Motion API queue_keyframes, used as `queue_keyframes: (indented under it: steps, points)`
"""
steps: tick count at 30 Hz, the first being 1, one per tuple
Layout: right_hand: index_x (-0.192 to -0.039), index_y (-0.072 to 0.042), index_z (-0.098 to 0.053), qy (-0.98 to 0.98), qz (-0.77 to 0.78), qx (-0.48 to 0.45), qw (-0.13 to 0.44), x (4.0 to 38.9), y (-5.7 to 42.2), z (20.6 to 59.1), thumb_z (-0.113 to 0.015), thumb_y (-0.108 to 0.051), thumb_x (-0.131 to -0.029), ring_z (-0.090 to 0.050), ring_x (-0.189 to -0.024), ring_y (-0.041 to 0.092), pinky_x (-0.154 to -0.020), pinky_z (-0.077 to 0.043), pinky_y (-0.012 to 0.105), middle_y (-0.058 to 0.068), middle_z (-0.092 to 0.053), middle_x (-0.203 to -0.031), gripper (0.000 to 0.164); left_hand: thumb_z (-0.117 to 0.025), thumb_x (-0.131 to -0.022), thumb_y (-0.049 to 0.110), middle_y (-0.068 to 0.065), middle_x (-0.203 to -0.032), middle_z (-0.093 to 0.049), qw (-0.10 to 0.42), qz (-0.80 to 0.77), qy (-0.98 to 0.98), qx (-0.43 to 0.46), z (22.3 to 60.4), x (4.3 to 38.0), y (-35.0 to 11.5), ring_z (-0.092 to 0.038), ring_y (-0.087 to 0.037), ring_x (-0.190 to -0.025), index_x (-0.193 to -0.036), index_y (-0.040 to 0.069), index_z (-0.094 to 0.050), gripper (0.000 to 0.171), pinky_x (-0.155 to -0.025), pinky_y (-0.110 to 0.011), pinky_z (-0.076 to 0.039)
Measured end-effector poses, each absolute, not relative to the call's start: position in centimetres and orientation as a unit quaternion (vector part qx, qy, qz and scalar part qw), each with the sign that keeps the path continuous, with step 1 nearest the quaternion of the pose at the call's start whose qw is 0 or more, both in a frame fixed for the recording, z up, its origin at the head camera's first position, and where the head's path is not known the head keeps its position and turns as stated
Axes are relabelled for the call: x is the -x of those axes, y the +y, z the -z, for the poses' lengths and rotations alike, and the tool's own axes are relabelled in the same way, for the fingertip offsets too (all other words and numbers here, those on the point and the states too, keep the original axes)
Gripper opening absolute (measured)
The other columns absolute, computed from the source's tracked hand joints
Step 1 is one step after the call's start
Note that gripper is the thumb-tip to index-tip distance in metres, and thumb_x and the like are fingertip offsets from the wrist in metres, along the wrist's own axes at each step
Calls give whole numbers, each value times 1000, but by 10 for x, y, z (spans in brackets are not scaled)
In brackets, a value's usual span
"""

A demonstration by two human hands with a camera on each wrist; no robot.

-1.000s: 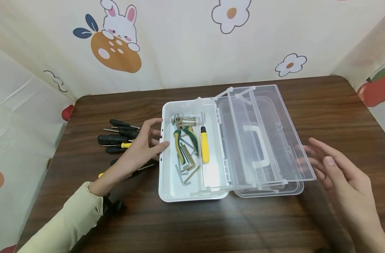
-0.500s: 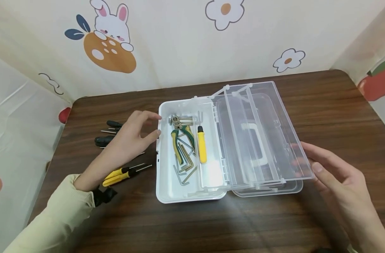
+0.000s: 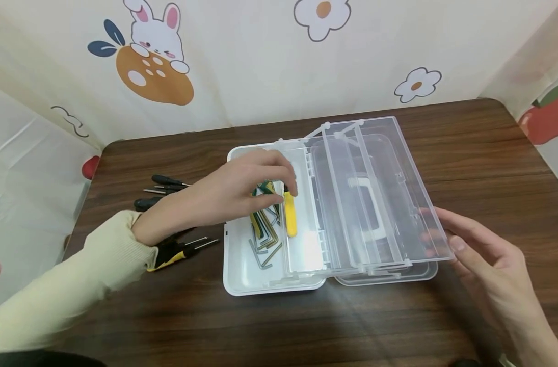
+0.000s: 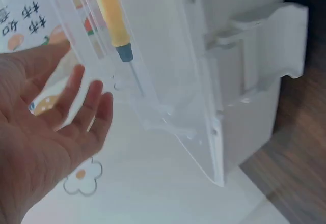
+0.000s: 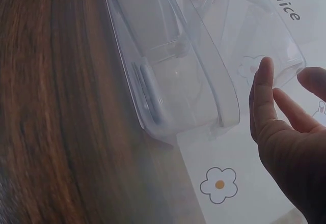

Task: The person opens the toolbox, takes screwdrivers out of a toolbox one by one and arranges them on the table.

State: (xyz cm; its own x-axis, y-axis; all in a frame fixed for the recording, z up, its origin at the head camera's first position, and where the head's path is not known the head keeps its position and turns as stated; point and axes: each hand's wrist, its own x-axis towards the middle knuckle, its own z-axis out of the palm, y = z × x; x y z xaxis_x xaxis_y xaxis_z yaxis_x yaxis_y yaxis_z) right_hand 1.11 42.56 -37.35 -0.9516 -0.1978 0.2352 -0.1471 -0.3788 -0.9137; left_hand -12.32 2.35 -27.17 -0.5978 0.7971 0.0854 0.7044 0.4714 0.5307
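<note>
A white toolbox (image 3: 239,270) stands on the table with its see-through lid folded open to the right. Over the lid hangs a clear fold-out tray (image 3: 414,214). Across the toolbox reaches my left hand (image 3: 233,191), its thumb and fingers apart beside a yellow-handled screwdriver (image 3: 290,216); the left wrist view shows these fingers (image 4: 102,104) holding nothing. Partly hidden beneath this hand lie green-and-yellow pliers (image 3: 266,187) and several hex keys (image 3: 271,238). My right hand (image 3: 494,265) holds the tray's near right corner, thumb at the edge and fingers under it, seen through the plastic.
Several black-handled screwdrivers (image 3: 166,180) lie left of the toolbox, partly behind the left forearm. Nearer are yellow-and-black screwdrivers (image 3: 175,257). A white carrying handle (image 3: 375,209) shows through the tray. A patterned cloth wall (image 3: 260,61) rises behind the table.
My left hand has left the toolbox's left rim and moved right, over the tools inside. My right hand has closed in on the clear tray's corner. The view has shifted slightly.
</note>
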Motion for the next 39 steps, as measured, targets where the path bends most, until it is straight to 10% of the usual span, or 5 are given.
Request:
queue_keyframes:
  steps: [27, 39]
  points:
    - [-150, 24, -29, 526, 833, 168, 14, -11, 425, 379, -26, 21, -103, -71, -116, 33, -101, -58, 34, 29, -51, -153, 47, -78, -92, 5, 9, -99, -75, 297, -22, 776, -556, 255, 144, 84, -66, -11, -96, -98, 21, -79, 17, -88, -30, -56]
    - [-150, 25, -28, 520, 837, 171, 14, -10, 425, 380, -26, 19, -104, -71, -117, 33, -101, -58, 34, 30, -51, -153, 46, -63, -89, -10, 7, -87, -67, 267, -14, 763, -588, 263, 141, 83, -58, -13, -85, -84, 20, -72, 32, -74, -28, -51]
